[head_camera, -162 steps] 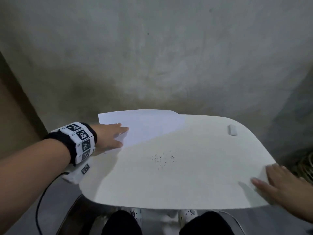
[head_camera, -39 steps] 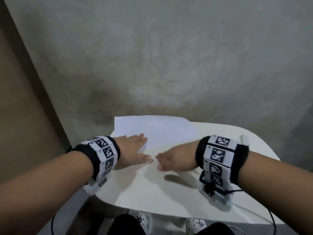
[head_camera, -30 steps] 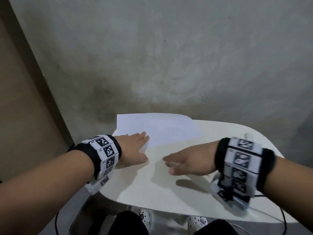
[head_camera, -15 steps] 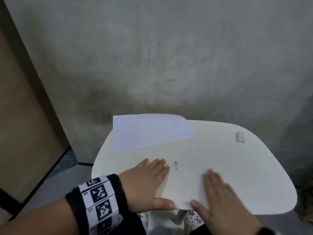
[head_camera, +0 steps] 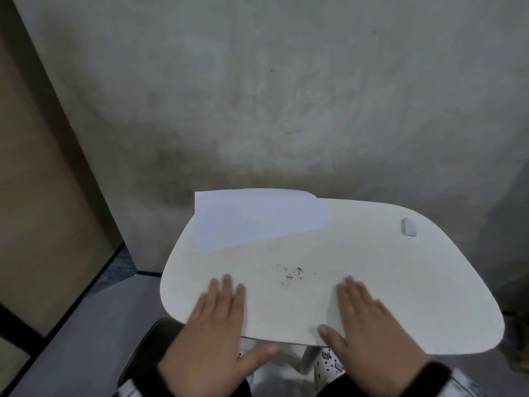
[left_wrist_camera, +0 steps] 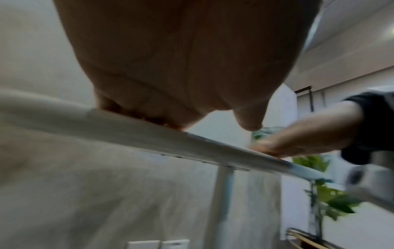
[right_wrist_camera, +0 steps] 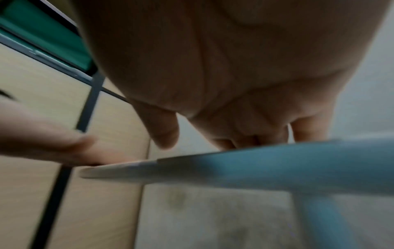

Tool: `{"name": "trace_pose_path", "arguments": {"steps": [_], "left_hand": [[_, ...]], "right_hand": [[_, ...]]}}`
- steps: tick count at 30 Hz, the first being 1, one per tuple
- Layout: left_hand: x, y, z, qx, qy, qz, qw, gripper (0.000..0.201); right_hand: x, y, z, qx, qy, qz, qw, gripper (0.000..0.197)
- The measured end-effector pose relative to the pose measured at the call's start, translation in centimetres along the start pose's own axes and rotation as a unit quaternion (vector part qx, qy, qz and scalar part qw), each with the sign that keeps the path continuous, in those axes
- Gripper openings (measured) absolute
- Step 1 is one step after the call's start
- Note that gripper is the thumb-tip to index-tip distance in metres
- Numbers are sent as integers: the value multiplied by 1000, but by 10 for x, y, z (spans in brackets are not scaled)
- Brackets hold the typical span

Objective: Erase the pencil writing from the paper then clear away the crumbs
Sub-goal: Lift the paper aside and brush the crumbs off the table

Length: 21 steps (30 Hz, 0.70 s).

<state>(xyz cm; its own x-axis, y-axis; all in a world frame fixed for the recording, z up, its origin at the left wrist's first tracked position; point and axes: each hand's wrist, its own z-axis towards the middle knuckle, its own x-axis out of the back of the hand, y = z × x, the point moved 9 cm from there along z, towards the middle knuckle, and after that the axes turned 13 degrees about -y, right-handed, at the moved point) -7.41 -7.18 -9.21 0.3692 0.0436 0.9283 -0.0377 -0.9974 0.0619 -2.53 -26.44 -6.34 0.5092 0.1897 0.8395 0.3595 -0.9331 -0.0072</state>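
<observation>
tabletop (head_camera: 400, 282) rounded, matte cream | paper (head_camera: 257, 219) smooth, far-left corner | crumbs (head_camera: 292, 275) dark specks, seemingly mid-tabletop | eraser (head_camera: 408, 226) white block, far-right | left hand (head_camera: 217, 333), right hand (head_camera: 369, 325) flat, fingers apart, near edge

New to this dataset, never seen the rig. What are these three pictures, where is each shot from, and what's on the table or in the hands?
No machine here: a person works bare-handed with three cameras. The head view looks down from the person's forehead; the other two sit on the wrists, looking along each palm from below the table edge.

On the rounded white table lie a white sheet of paper at the far left, a small white rectangular eraser at the far right, and a scatter of dark eraser crumbs in the middle.

The left hand and right hand lie flat on the near edge, either side of the crumbs, fingers straight. Neither holds anything.
</observation>
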Motion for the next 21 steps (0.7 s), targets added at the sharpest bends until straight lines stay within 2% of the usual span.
{"name": "trace_pose_path", "arguments": {"steps": [1,2,3,4,6,8,10,12,14,15,17,19,21], "left_hand": [[10,23,4,-40,-15,-17,999,106],[20,43,8,-84,-2,-17,996,110],[31,55,9,-117,-16,-57,991,112],[40,56,9,-124,-20,-84,989,112],[57,37,5,-111,17,-75,991,112],[60,4,-10,-81,36,-82,993,117],[53,-20,-22,-44,15,-81,996,124],[45,-20,-24,-41,-9,-80,996,128],[40,-5,-20,-67,-24,-90,993,126],[38,1,-18,-79,-31,-95,992,124],[35,1,-15,-79,-35,-104,991,120],[30,-20,-15,-37,-32,-94,994,127],[19,-49,-18,32,-47,-81,995,139]], "right_hand": [[3,-21,9,57,-2,9,998,136],[10,-39,15,111,8,18,994,108],[25,-49,15,147,28,26,988,80],[38,-47,13,154,51,18,987,65],[56,-33,-2,149,73,-25,986,63],[49,-28,-26,155,76,-97,980,77],[20,-27,-26,125,34,-121,984,86],[6,-42,-21,140,75,-122,980,87],[5,-61,-5,150,22,-109,982,91],[16,-69,4,162,38,-113,980,86],[25,-61,16,133,-25,-104,985,75],[43,-44,15,111,-41,-95,988,74],[46,-14,13,81,-71,-73,991,74]]}}
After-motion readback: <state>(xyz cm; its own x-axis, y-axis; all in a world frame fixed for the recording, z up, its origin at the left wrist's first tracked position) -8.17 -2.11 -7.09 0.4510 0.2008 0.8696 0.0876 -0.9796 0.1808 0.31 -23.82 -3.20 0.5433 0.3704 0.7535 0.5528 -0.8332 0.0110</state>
